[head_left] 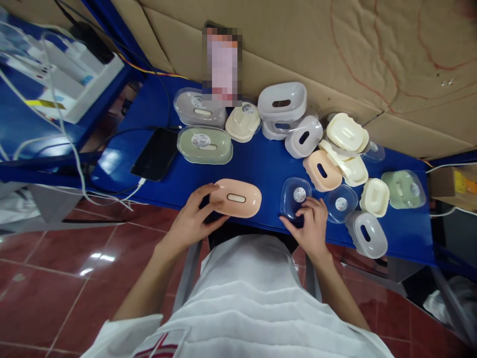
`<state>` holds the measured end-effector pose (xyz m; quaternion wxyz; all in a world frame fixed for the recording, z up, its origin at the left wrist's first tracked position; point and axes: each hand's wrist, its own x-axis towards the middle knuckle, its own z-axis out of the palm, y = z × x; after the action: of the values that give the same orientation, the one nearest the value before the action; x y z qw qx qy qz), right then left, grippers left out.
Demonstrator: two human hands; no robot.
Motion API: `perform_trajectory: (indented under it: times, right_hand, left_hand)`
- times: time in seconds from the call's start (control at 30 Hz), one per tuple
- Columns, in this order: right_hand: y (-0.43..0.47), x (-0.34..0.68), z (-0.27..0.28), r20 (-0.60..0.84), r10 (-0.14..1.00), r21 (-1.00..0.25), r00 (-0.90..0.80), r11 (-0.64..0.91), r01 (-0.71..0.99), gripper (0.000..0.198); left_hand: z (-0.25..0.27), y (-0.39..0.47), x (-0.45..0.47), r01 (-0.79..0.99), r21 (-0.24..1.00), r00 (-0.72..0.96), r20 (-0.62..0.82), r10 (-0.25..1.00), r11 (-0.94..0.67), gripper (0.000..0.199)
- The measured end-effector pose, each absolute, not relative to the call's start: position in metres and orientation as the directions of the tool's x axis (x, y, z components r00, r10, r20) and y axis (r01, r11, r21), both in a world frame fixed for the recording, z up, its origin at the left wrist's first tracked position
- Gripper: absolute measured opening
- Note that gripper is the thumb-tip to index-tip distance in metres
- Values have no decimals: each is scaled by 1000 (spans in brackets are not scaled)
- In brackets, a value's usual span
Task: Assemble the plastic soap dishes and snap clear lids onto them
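1. Table (pixel 271 181) is unobstructed between peach box (pixel 248 198) and clear lid (pixel 288 191), both near front edge (pixel 268 224).
2. Glossy, oval box is held by left fingers (pixel 204 191).
3. Lid is touched by curled right fingers (pixel 311 204); grip cannot be determined.

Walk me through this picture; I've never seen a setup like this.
There is no machine here, only a bare-handed person. The picture comes from a camera worn on that person's head, looking forward and down. On the blue table lie, among other things, a pale green oval plastic box, pale grey oval plastic boxes, cream plastic pieces and a flat black device. The left hand holds one end of a peach oval plastic box. The right hand has its fingers at a clear rounded plastic cover; whether they grip it is unclear.
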<state>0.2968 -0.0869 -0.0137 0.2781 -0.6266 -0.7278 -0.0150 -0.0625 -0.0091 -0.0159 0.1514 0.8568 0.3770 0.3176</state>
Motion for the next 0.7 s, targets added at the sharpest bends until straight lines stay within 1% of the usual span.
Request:
perform_trajectory:
  times: [0.07, 0.1, 0.13, 0.2, 0.3, 0.37, 0.43, 0.5, 0.6, 0.7]
  right_hand:
    - [-88, 299, -11, 399, 915, -375, 59, 103, 921, 40]
    - [-88, 300, -8, 379, 920, -411, 96, 75, 909, 42]
    - [-88, 301, -5, 362, 926, -449, 111, 69, 891, 44]
    - [-85, 300, 2, 352, 932, -515, 91, 112, 850, 45]
    - [-77, 292, 11, 379, 924, -567, -39, 266, 779, 46]
    - [-68, 283, 13, 395, 899, -574, -189, 402, 713, 47]
    - [-58, 275, 12, 396, 854, -567, -337, 516, 642, 49]
    - [-47, 269, 9, 386, 809, -552, -444, 588, 591, 49]
    - [-33, 264, 6, 388, 749, -530, -537, 658, 535, 50]
    - [-24, 262, 4, 353, 732, -478, -582, 676, 561, 58]
  left_hand:
    - [-17, -11, -60, 554, 506, 508, 424, 750, -661, 41]
    - [-18, -11, -58, 550, 515, 505, 423, 753, -658, 42]
    - [-18, -12, -55, 543, 526, 503, 421, 755, -654, 44]
    - [-18, -13, -48, 530, 558, 497, 405, 767, -638, 51]
    - [-16, -12, -39, 515, 611, 495, 361, 790, -601, 69]
    - [-14, -9, -35, 499, 631, 506, 345, 790, -595, 80]
    - [-14, -6, -32, 482, 635, 526, 342, 779, -604, 86]
    - [-14, -3, -30, 472, 631, 537, 348, 769, -615, 88]
    - [-16, 0, -29, 471, 609, 550, 363, 752, -639, 83]
    - [-18, -2, -28, 480, 600, 546, 367, 753, -640, 74]
